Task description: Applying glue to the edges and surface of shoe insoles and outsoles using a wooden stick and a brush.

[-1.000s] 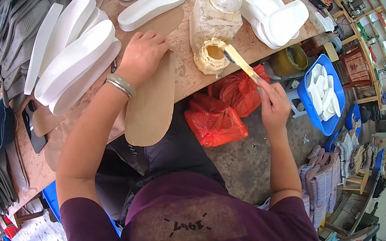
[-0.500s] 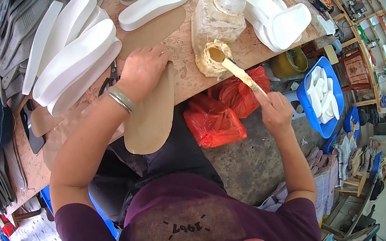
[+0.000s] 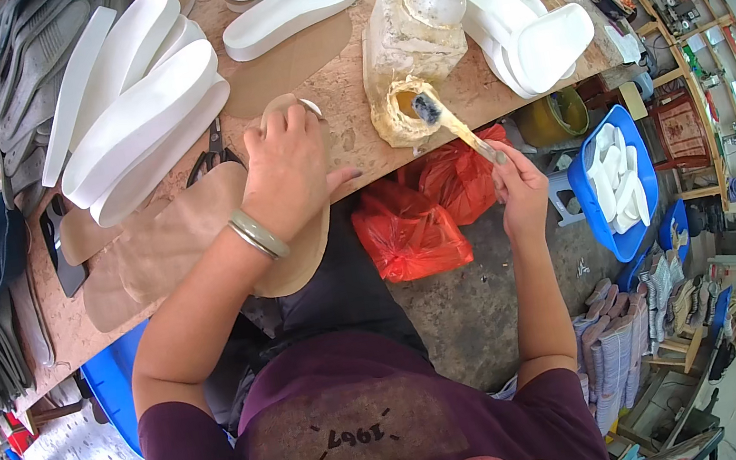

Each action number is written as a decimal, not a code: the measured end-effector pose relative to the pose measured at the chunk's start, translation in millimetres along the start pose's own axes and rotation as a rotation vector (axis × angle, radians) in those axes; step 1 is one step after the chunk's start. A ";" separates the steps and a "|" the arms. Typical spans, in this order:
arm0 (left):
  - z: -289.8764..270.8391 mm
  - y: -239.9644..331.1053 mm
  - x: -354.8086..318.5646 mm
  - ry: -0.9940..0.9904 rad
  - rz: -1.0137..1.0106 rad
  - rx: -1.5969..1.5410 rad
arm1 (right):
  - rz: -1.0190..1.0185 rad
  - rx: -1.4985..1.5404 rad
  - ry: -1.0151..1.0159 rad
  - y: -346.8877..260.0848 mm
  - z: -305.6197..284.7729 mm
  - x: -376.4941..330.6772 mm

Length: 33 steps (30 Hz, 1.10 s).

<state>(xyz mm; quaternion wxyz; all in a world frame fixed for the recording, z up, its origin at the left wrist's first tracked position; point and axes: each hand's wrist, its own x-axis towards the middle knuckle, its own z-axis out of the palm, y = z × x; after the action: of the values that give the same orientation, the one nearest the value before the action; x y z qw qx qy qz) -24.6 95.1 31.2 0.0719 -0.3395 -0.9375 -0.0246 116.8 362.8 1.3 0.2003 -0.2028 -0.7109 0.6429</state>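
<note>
My left hand [image 3: 285, 161] lies over a tan insole-shaped sheet [image 3: 298, 275] at the table's front edge, fingers at its far end and thumb spread to the right. The sheet's near end overhangs the edge above my lap. My right hand [image 3: 517, 182] grips the handle of a glue brush [image 3: 465, 133], whose dark bristles sit at the mouth of a glue-crusted container [image 3: 385, 121]. Left of my left hand are more tan sheets [image 3: 167, 238] and black-handled scissors [image 3: 213, 153]. White foam soles [image 3: 144, 121] are piled beyond them.
More white soles [image 3: 546, 48] lie right of the container. Stacked grey soles [image 3: 47, 88] cover the table's left side. Red plastic bags [image 3: 412, 233] hang or sit below the edge, beside a blue bin [image 3: 624, 237] of white pieces.
The brush has come up, so its dark bristles now show. My right hand has risen slightly. My left hand has turned, with its thumb now spread out, and another tan sheet shows left of it.
</note>
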 end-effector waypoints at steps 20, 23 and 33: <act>-40.7 14.8 -63.9 0.213 0.217 -0.416 | -0.511 -0.554 0.137 -56.4 -32.6 -46.4; -45.3 20.2 -80.3 0.240 0.239 -0.495 | -0.674 -0.598 0.137 -41.2 -16.5 -24.7; -37.9 29.9 -96.4 0.280 0.130 -0.551 | -0.909 -0.921 0.021 7.2 -9.9 -81.4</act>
<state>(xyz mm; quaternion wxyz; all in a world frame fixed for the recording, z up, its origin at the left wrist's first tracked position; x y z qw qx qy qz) 72.2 53.5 54.0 0.1070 -0.3985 -0.8530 -0.3196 190.6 327.2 -6.9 0.3521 0.0470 -0.9269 0.1210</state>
